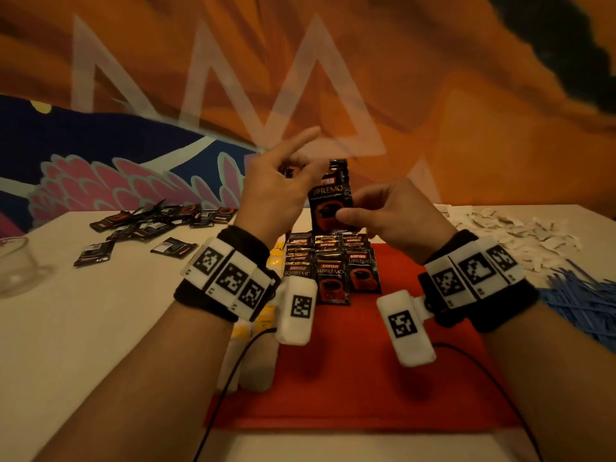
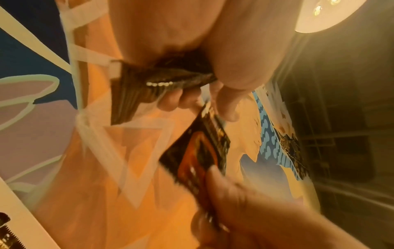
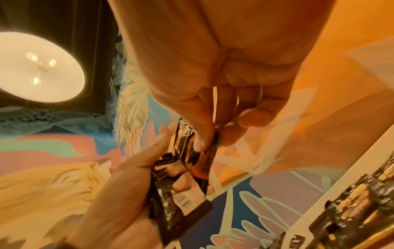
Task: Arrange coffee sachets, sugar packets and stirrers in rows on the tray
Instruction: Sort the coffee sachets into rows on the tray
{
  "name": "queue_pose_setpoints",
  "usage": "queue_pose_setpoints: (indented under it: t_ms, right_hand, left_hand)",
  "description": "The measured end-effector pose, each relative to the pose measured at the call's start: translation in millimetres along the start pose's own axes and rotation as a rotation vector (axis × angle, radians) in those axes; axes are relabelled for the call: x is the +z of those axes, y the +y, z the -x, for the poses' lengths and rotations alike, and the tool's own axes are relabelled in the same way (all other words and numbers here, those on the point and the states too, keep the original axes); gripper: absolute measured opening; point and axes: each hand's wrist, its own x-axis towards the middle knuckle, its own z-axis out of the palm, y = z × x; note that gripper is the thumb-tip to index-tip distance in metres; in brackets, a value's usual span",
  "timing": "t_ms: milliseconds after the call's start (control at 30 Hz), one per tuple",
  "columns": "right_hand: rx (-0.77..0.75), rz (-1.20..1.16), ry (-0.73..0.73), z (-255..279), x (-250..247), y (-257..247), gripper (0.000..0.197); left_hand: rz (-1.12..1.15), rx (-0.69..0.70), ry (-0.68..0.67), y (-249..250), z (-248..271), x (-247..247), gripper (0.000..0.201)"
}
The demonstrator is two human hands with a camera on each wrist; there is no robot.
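My right hand (image 1: 355, 216) pinches one black Kopiko coffee sachet (image 1: 330, 195) by its lower edge and holds it upright above the red tray (image 1: 366, 378). In the right wrist view, thumb and fingers clamp that sachet (image 3: 192, 151). Just to its left, my left hand (image 1: 290, 171) grips a small stack of sachets (image 2: 149, 84) with the index finger stretched up. The head view hides most of that stack. Overlapping rows of coffee sachets (image 1: 330, 265) lie on the far part of the tray, below both hands.
Loose coffee sachets (image 1: 150, 225) are scattered on the white table (image 1: 100, 328) at the left, near a glass (image 1: 16, 265). White packets (image 1: 516, 235) and blue stirrers (image 1: 583, 305) are heaped at the right. Yellow and white packets (image 1: 246, 358) lie by the tray's left edge.
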Motion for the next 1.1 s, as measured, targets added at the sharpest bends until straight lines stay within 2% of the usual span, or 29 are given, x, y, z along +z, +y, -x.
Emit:
queue_pose_setpoints:
  t_ms: [100, 233, 400, 600, 900, 1100]
  right_hand:
    - [0.115, 0.140, -0.024, -0.2, -9.3, 14.0, 0.013]
    - [0.412, 0.219, -0.164, 9.4, -18.4, 43.3, 0.013]
    - [0.662, 0.201, -0.258, 20.5, -27.2, 67.8, 0.006]
    - [0.750, 0.154, -0.260, 20.1, -21.9, 70.4, 0.004]
    - [0.821, 0.167, -0.245, 17.5, -13.5, 70.8, 0.016]
    - [0.820, 0.164, -0.234, 18.5, -13.3, 68.1, 0.013]
  left_hand:
    - [0.093, -0.105, 0.027, 0.8, -3.9, -6.9, 0.020]
    - [0.279, -0.268, 0.089, 2.2, -6.7, -14.0, 0.022]
    - [0.348, -0.326, 0.089, 2.2, -7.7, -19.5, 0.024]
    - [0.393, -0.346, 0.065, 3.1, -7.4, -22.5, 0.009]
    - [0.411, -0.367, 0.072, 0.0, -9.6, -25.8, 0.009]
    - [0.434, -0.390, 0.057, -0.8, -9.2, -24.4, 0.018]
